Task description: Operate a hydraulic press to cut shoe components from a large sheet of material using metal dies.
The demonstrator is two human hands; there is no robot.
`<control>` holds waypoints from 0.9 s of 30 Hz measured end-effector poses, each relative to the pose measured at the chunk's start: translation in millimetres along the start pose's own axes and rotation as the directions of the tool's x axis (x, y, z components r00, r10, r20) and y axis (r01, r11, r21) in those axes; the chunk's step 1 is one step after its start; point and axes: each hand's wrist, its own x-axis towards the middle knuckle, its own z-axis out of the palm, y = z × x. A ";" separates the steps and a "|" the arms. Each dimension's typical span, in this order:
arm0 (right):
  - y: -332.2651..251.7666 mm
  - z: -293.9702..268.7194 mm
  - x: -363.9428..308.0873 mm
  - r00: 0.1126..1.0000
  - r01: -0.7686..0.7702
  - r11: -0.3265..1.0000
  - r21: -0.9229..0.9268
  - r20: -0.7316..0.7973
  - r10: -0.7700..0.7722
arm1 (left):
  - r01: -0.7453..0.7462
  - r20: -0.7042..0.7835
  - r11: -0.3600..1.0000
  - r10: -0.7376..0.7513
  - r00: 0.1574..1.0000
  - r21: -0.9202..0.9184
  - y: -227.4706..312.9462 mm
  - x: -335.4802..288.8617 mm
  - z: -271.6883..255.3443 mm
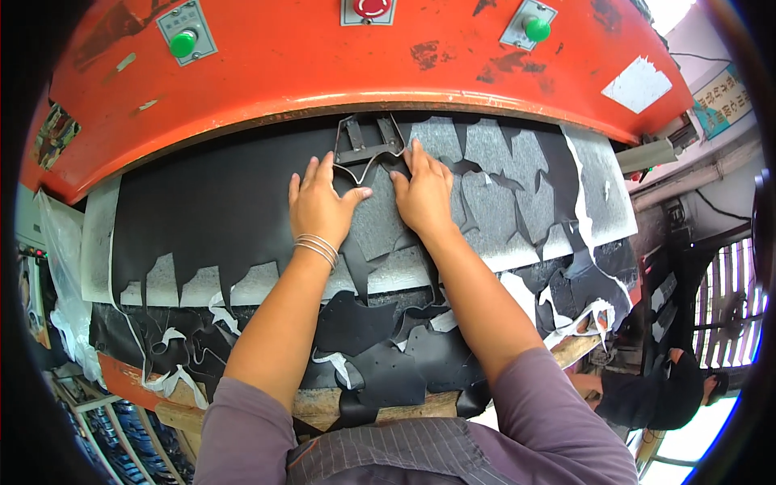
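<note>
The metal cutting die (365, 149), a dark outline frame, lies on the black sheet material (218, 202) at about 12 o'clock from the person's hands, just under the lip of the orange press head (323, 65). The left hand (321, 206) rests flat with fingers spread, its thumb reaching toward the die's lower tip at 2 o'clock; thin bangles (317, 249) circle that wrist. The right hand (422, 194) also lies open and flat, its fingertips touching the die's right side. Neither hand grips anything.

The press head overhangs the far edge of the worktop (315, 404) and closes the room beyond the die. Two green buttons (183, 43) (536, 28) and a red button (372, 6) sit on its face. At 3 o'clock from the hands the sheet is grey and riddled with cut-out holes (493, 202), with a white backing strip (602, 186) past it. At 9 o'clock the black sheet is whole, open room. At 6 o'clock, loose black cut pieces (356, 323) and white scraps (174, 335) crowd the near wooden edge, under both forearms. Another person (663, 388) sits low at 4 o'clock, well apart
</note>
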 end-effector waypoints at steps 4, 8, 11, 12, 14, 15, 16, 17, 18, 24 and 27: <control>1.2 6.0 -3.1 1.000 0.022 1.000 -0.015 -0.016 -0.022 | 0.026 0.031 1.000 -0.026 0.999 0.007 0.7 2.7 0.4; 1.7 4.3 1.2 1.000 -0.008 0.998 -0.056 0.013 0.009 | 0.011 0.020 1.000 -0.012 1.000 0.011 -0.1 7.3 2.4; 0.4 3.5 -0.7 0.999 -0.021 0.999 -0.046 0.044 0.023 | 0.015 0.052 1.000 -0.017 0.999 0.027 -2.9 6.9 1.5; -0.8 3.0 -1.8 0.998 -0.023 0.999 -0.038 0.053 0.025 | 0.017 0.049 0.999 -0.018 0.999 0.028 -3.7 6.4 0.4; -2.7 1.2 -4.7 0.998 -0.020 0.998 -0.053 0.052 0.023 | 0.011 0.064 0.999 -0.013 0.998 0.044 -3.2 3.0 -2.4; -4.2 -0.4 -5.8 0.999 -0.019 0.998 -0.068 0.050 0.022 | 0.011 0.061 0.999 -0.014 0.998 0.043 -2.7 2.0 -4.0; -2.9 -1.2 -5.9 0.999 -0.013 0.997 -0.070 0.043 0.016 | 0.010 0.065 0.999 -0.013 0.998 0.040 -0.6 1.9 -4.8; -2.2 -2.5 -5.9 1.000 -0.006 0.998 -0.057 0.013 0.006 | 0.009 0.067 0.999 -0.011 0.998 0.037 1.9 1.3 -5.6; -1.0 -5.5 -6.1 1.000 0.003 0.999 -0.044 -0.019 -0.003 | 0.004 0.057 0.999 -0.006 0.998 0.033 4.5 0.1 -4.7; -0.9 -83.7 -12.7 0.950 -0.053 0.872 0.486 -0.243 0.193 | 0.088 0.029 0.904 -0.084 0.996 -0.419 -15.1 -25.7 -52.1; -33.5 -181.4 6.0 0.790 0.242 0.778 0.580 -0.583 0.189 | -0.011 -0.183 0.861 -0.096 0.978 -0.508 -4.1 -27.9 -125.4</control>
